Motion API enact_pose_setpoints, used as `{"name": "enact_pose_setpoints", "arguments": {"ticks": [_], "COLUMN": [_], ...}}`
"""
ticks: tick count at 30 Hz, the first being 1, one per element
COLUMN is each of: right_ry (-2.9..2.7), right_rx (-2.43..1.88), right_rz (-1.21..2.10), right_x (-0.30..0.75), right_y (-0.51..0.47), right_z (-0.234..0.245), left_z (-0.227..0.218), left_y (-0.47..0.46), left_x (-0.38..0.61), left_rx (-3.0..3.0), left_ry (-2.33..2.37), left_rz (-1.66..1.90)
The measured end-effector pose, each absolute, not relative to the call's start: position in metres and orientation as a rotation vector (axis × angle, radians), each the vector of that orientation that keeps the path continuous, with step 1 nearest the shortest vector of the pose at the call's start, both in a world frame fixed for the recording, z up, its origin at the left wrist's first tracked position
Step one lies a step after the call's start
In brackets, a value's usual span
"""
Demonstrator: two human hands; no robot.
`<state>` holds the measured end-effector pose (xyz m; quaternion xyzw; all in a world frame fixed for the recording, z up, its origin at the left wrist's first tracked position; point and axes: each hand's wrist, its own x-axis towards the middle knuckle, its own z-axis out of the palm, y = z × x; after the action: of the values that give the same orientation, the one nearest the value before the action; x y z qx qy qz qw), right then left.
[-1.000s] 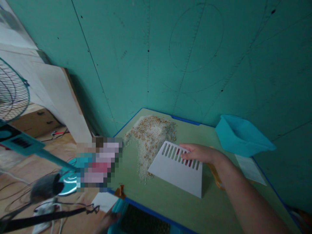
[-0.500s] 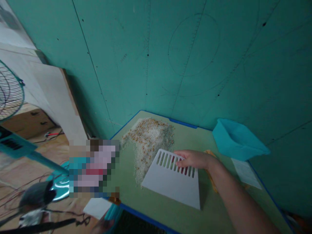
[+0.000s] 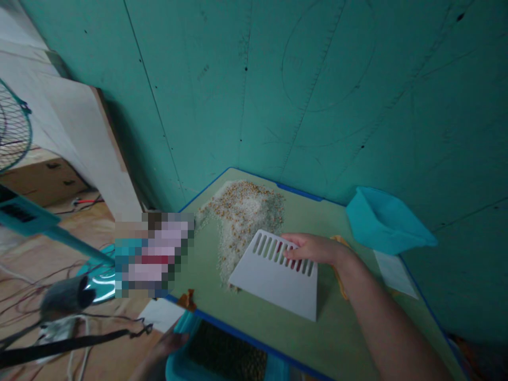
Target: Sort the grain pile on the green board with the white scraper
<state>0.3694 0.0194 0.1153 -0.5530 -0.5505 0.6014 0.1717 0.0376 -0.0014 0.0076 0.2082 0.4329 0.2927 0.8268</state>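
Observation:
My right hand [image 3: 304, 248] grips a white slotted plastic scraper [image 3: 273, 288] by its slotted end, thumb over the slots. The scraper is tilted above the light green tabletop [image 3: 286, 338], its left side beside a pile of white grains mixed with yellow-brown kernels [image 3: 248, 211]. My left hand [image 3: 170, 344], dark and partly cut off, is at the left rim of a teal bin [image 3: 180, 365] below the table's front edge; its fingers look closed on that rim. Dark granular stuff [image 3: 226, 352] fills the bin.
A teal tray [image 3: 389, 222] stands at the table's right against the green wall. Near it lie a white sheet [image 3: 395, 272] and an orange band [image 3: 339, 275]. Brown scraps [image 3: 187, 300] sit on the front left edge. A fan [image 3: 27, 214] and cables are at left.
The view has tipped down, so more of the teal bin and my left hand shows. The scraper has shifted slightly left with my right hand.

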Motion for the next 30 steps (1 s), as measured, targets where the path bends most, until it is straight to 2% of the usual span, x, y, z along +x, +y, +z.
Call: {"name": "enact_pose_setpoints", "arguments": {"ticks": [7, 14, 23, 30], "right_ry": [-1.709, -1.58, -1.949, -2.422], "right_rx": [-1.51, -1.619, -1.661, -1.739], "right_rz": [1.678, 1.65, 1.616, 1.178], "right_x": [0.354, 0.373, 0.355, 0.331], "right_y": [0.002, 0.006, 0.01, 0.002], "right_z": [0.14, 0.126, 0.12, 0.141], "left_z": [0.013, 0.009, -0.004, -0.002], "left_y": [-0.002, -0.003, -0.009, -0.01], "left_x": [0.039, 0.035, 0.036, 0.037], "left_rx": [0.401, 0.384, 0.35, 0.358], "left_ry": [0.937, 0.909, 0.869, 0.92], "left_rz": [0.626, 0.587, 0.611, 0.584]}}
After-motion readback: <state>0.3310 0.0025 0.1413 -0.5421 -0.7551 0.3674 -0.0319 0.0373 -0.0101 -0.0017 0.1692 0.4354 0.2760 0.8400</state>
